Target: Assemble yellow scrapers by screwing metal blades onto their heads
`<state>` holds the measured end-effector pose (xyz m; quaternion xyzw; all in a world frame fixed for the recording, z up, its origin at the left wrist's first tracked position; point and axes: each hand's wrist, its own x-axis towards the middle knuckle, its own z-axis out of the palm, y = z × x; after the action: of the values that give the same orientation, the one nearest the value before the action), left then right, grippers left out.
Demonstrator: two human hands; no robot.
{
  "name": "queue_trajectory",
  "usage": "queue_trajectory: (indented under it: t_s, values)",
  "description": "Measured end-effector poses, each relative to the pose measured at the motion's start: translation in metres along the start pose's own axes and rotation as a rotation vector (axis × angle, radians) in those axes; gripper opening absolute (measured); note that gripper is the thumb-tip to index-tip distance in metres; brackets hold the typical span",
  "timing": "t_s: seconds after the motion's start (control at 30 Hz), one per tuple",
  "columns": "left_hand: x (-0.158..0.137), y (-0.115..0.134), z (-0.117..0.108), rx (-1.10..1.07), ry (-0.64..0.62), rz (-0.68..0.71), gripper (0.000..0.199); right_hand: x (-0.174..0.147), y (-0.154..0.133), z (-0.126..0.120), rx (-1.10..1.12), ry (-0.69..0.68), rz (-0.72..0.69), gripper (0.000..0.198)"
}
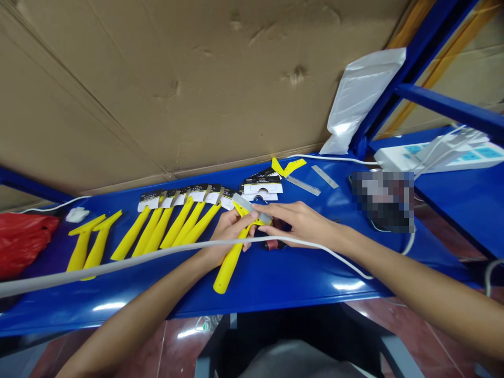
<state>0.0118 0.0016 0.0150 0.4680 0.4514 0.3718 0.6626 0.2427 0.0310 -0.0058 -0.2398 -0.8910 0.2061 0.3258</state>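
A yellow scraper (pixel 229 268) is held slantwise over the front of the blue table, its handle pointing down toward me. My left hand (pixel 224 233) closes around its neck, just below the head. Along the head lies a flat metal blade (pixel 263 218). My right hand (pixel 297 223) pinches the right end of the blade and head between thumb and fingers. Partly hidden under my hands is a red and black object (pixel 272 244) that I cannot make out. Behind them are a stack of printed cards (pixel 262 188), a yellow V-shaped piece (pixel 289 168) and two loose metal strips (pixel 325 177).
Several yellow scrapers (pixel 192 223) with cards on their heads lie in a row left, beside two bare ones (pixel 94 247). A white cable (pixel 157 255) crosses in front of my wrists. A red bag (pixel 27 244), power strip (pixel 441 160), blurred dark object (pixel 381 205) and white packet (pixel 362 94) flank the table.
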Motion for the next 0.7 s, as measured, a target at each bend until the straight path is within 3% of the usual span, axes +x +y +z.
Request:
queue_trajectory:
  t_s: [0.33,0.43,0.57,0.7]
  values:
    - [0.000,0.000,0.002,-0.072,0.032,0.041,0.049,0.004,-0.007,-0.006,-0.044,0.013,-0.027,0.048]
    - [0.000,0.003,0.001,-0.077,0.056,0.045,0.050,0.008,-0.002,-0.014,-0.078,0.079,-0.008,0.042]
    - [0.000,0.005,-0.001,-0.091,0.087,0.073,0.047,0.014,0.032,-0.036,-0.223,0.228,0.150,0.035]
    - [-0.001,0.005,-0.002,-0.137,0.087,0.088,0.046,0.016,0.080,-0.058,-0.543,0.035,0.303,0.049]
